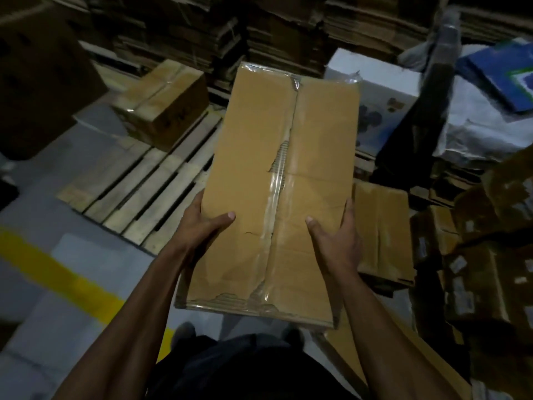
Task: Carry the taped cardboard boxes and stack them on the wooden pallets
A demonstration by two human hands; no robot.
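A long brown taped cardboard box [277, 180] fills the middle of the head view, held in the air in front of me. Clear tape runs down its centre seam, torn in places. My left hand [202, 223] grips its left side with the thumb on top. My right hand [337, 235] grips its right side the same way. Beyond and below the box lies a wooden pallet [150, 180] on the floor. A smaller taped box [161, 105] stands on the pallet's far end.
Stacks of flattened cardboard [274, 27] line the back. A white printed box [377, 93] stands at the far right, another brown box [383, 229] lies right of my hands, and more labelled boxes [478, 255] crowd the right edge. A yellow floor line [57, 272] crosses the grey floor at left.
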